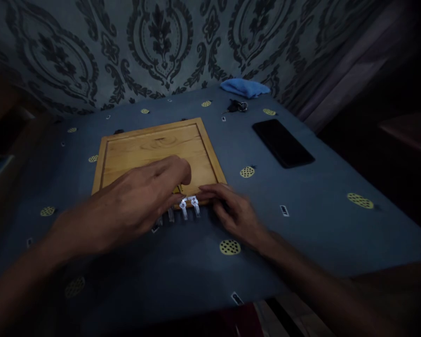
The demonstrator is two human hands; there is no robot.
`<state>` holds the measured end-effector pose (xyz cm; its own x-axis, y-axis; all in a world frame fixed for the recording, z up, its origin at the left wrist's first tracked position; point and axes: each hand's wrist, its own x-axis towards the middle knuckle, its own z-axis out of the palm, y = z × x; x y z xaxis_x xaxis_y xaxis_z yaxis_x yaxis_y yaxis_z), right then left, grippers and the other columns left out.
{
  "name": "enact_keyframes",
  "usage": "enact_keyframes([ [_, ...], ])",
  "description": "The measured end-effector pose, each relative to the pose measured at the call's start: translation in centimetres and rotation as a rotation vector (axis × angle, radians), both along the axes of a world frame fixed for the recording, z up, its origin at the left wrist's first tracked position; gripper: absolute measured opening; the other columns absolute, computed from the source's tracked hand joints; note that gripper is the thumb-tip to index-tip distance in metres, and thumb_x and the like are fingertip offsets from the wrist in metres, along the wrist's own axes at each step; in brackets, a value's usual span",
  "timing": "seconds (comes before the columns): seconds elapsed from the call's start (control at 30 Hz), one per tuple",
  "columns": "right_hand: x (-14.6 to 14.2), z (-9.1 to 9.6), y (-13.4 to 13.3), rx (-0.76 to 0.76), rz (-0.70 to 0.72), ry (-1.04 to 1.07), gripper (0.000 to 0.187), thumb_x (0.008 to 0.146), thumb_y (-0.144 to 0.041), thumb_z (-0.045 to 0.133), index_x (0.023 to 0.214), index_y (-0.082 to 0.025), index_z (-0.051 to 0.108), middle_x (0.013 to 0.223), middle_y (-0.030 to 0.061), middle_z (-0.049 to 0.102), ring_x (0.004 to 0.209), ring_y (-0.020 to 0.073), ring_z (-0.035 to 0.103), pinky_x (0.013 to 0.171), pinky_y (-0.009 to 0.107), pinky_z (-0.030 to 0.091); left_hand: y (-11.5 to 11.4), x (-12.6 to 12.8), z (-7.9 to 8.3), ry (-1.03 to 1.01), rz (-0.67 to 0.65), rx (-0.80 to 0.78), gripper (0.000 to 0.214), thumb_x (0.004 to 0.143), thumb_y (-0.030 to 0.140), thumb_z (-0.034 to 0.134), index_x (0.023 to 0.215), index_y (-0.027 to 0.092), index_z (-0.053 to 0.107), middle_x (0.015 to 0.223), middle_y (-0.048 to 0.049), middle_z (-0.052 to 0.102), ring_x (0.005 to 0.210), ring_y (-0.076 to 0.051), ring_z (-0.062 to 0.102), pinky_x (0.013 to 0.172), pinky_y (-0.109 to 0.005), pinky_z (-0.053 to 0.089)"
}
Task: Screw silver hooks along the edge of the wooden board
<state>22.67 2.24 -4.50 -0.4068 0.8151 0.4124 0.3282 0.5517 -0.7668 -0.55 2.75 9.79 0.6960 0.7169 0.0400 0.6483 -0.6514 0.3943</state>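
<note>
A framed wooden board point(154, 147) lies on the table, its raised rim facing up. Along its near edge sit several small shiny metal pieces, perhaps hinges or clips point(194, 203), with arms sticking out toward me. My left hand point(136, 201) is over the near edge, fingers curled in a pinch beside these pieces. A small yellow bit shows under its fingers, but what it holds is mostly hidden. At the near right corner, my right hand point(235, 210) grips the board, its index finger along the top of the rim and its other fingers lower.
On the right of the blue patterned tablecloth point(266, 224) lies a black phone point(283, 142). Behind it are a bunch of keys point(237, 106) and a folded blue cloth point(244, 87). A patterned curtain or wall covering point(161, 42) borders the table's far side.
</note>
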Motion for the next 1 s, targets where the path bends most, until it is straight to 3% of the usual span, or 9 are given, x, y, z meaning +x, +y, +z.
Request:
enact_keyframes([
  [0.33,0.0,0.1,0.0,-0.001,-0.008,-0.016,0.046,0.088,-0.002,0.044,0.125,-0.025,0.056,0.107,0.0033,0.077,0.106,0.0201,0.07,0.092,0.041,0.056,-0.1,0.2,0.9,0.002,-0.028,-0.114,0.008,0.1,0.026,0.045,0.103,0.025,0.052,0.094,-0.0037,0.061,0.075,-0.018,0.057,0.06,-0.029,0.042],
  [0.73,-0.1,0.2,-0.1,-0.01,-0.012,-0.013,0.046,0.087,0.0,0.044,0.124,-0.024,0.056,0.106,0.0048,0.077,0.103,0.0213,0.071,0.091,0.043,0.056,0.6,-0.1,-0.3,-0.004,-0.05,-0.027,0.011,0.103,0.031,0.04,0.102,0.024,0.048,0.089,-0.0019,0.058,0.069,-0.015,0.054,0.056,-0.027,0.037],
  [1.0,0.1,0.1,-0.1,-0.022,-0.006,-0.02,0.045,0.088,-0.002,0.043,0.125,-0.024,0.055,0.108,0.0042,0.076,0.106,0.02,0.071,0.091,0.042,0.056,0.4,0.3,-0.2,0.009,-0.011,-0.003,0.009,0.101,0.031,0.044,0.097,0.024,0.048,0.087,-0.0023,0.058,0.07,-0.017,0.056,0.057,-0.029,0.036],
])
